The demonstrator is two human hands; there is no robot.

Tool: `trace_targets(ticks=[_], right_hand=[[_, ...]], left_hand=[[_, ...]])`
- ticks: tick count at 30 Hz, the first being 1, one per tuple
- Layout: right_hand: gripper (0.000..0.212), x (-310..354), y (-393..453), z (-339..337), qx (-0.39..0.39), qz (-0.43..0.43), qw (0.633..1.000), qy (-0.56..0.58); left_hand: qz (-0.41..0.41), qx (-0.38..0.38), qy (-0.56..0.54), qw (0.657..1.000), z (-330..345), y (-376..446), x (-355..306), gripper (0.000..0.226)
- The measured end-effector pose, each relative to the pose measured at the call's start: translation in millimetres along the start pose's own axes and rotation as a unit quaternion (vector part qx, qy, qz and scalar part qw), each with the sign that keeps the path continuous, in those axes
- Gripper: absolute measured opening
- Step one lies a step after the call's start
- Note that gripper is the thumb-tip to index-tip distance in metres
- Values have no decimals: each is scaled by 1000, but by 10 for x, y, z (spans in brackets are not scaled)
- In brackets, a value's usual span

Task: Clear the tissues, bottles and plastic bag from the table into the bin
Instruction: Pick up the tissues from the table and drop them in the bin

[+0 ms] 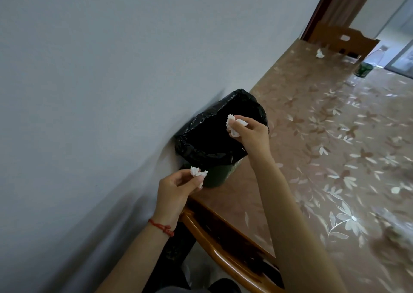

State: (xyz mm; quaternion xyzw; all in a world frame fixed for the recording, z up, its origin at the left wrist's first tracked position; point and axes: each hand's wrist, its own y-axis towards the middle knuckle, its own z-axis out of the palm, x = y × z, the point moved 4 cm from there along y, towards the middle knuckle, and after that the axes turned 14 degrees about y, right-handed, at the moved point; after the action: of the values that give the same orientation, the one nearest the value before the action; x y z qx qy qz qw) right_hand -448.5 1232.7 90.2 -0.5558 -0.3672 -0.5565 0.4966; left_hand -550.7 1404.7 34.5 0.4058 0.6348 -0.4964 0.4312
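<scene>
Head view: right hand point(250, 134) is held over the open mouth of the bin point(214, 136), fingers pinched on a crumpled tissue point(234, 125). Left hand point(176, 187) is raised just short of the bin's near rim, wrist bent, fingertips closed on a second tissue point(197, 172). Another tissue point(320, 53) and a bottle point(368, 62) are seen at the table's point(335, 158) far end.

i see two bare forearms, no sleeves. left hand point(176, 190) has thin red string bracelet point(162, 226) on wrist, with small knot. right hand point(251, 134) wears nothing, no ring visible. dark clothing at bottom edge.
</scene>
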Motion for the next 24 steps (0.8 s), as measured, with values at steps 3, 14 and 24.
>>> trace_targets(ticks=[3, 14, 24], right_hand=[[42, 27, -4, -3, 14, -3, 997, -70], [42, -74, -726, -251, 40, -236, 911, -337], [44, -731, -1077, -624, 93, -274, 792, -538]], left_hand=[[-1, -8, -1, 1000, -3, 18, -11, 15], [14, -1, -14, 1000, 81, 52, -84, 12], [101, -6, 29, 994, 254, 204, -470, 18]])
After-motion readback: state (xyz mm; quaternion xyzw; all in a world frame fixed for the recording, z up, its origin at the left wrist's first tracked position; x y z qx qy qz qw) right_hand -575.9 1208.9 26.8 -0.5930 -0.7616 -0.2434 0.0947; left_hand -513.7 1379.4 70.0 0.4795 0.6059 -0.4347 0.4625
